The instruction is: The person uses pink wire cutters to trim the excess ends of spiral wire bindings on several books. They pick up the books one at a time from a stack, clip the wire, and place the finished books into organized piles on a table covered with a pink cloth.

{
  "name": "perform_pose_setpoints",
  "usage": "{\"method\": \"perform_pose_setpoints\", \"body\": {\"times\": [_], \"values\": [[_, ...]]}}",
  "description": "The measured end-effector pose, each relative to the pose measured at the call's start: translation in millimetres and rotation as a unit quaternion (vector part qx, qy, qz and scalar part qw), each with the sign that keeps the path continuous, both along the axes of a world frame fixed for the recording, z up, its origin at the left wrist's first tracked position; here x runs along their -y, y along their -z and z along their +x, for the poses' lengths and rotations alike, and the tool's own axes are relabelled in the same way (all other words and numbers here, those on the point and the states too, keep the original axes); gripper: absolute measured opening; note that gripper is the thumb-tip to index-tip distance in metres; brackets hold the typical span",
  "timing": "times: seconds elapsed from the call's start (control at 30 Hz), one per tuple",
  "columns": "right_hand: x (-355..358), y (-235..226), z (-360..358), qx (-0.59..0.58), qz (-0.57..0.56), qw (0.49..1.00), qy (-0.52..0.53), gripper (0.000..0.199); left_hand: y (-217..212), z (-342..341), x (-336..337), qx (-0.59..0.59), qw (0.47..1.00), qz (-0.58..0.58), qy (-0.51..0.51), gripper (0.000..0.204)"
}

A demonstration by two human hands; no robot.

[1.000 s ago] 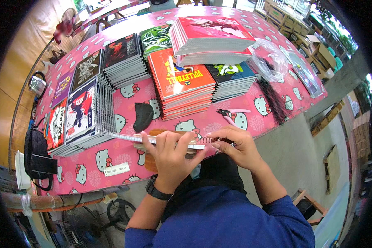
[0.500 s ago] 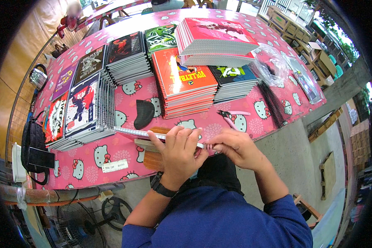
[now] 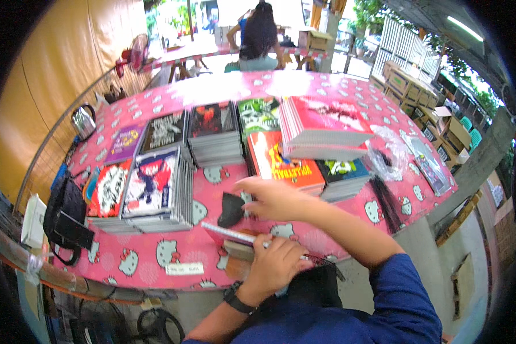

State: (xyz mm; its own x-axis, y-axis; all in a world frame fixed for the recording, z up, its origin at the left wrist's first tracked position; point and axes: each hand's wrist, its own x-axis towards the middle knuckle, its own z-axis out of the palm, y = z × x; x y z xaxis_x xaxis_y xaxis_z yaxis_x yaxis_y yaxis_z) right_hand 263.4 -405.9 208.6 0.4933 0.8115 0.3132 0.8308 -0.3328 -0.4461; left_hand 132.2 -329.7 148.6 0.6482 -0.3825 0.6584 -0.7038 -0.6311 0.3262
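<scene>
My left hand (image 3: 276, 262) is closed round a thin notebook (image 3: 226, 231), which it holds tilted against a wooden block (image 3: 239, 250) at the table's near edge. A dark coil (image 3: 321, 260) sticks out on the right of that hand. Above it, my right hand (image 3: 275, 200) reaches leftward across the table, blurred, with fingers apart and nothing seen in them. Closest to its fingertips lies a black curved piece (image 3: 231, 210). My right forearm covers part of the table.
Notebook stacks stand beyond my hands: a navy-and-white one (image 3: 152, 183), an orange one (image 3: 269, 157) and a tall pink one (image 3: 327, 123). Black coils (image 3: 386, 203) and clear plastic (image 3: 387, 160) lie at right. A phone (image 3: 76, 230) rests at left. A person (image 3: 260, 37) sits far off.
My right hand has left the notebook's coil edge and swung up and left toward the black curved piece. My left hand keeps its hold. The view has tilted up, showing a person beyond.
</scene>
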Motion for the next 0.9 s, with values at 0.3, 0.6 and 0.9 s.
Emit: {"method": "perform_pose_setpoints", "body": {"times": [0.3, 0.6, 0.9], "values": [[-125, 74, 56, -0.018, -0.518, 0.855, 0.010, 0.088, -8, -4, -6, -0.009, 0.999, -0.019, -0.033, 0.017], [-5, -6, -5, 0.091, 0.085, 0.982, 0.141, 0.062, -7, 0, -7, -0.026, 0.998, 0.011, -0.054, 0.030], [171, 89, -71, -0.476, 0.283, 0.825, 0.111, 0.080, -15, 8, 1, -0.092, 0.992, -0.072, -0.052, 0.023]]}}
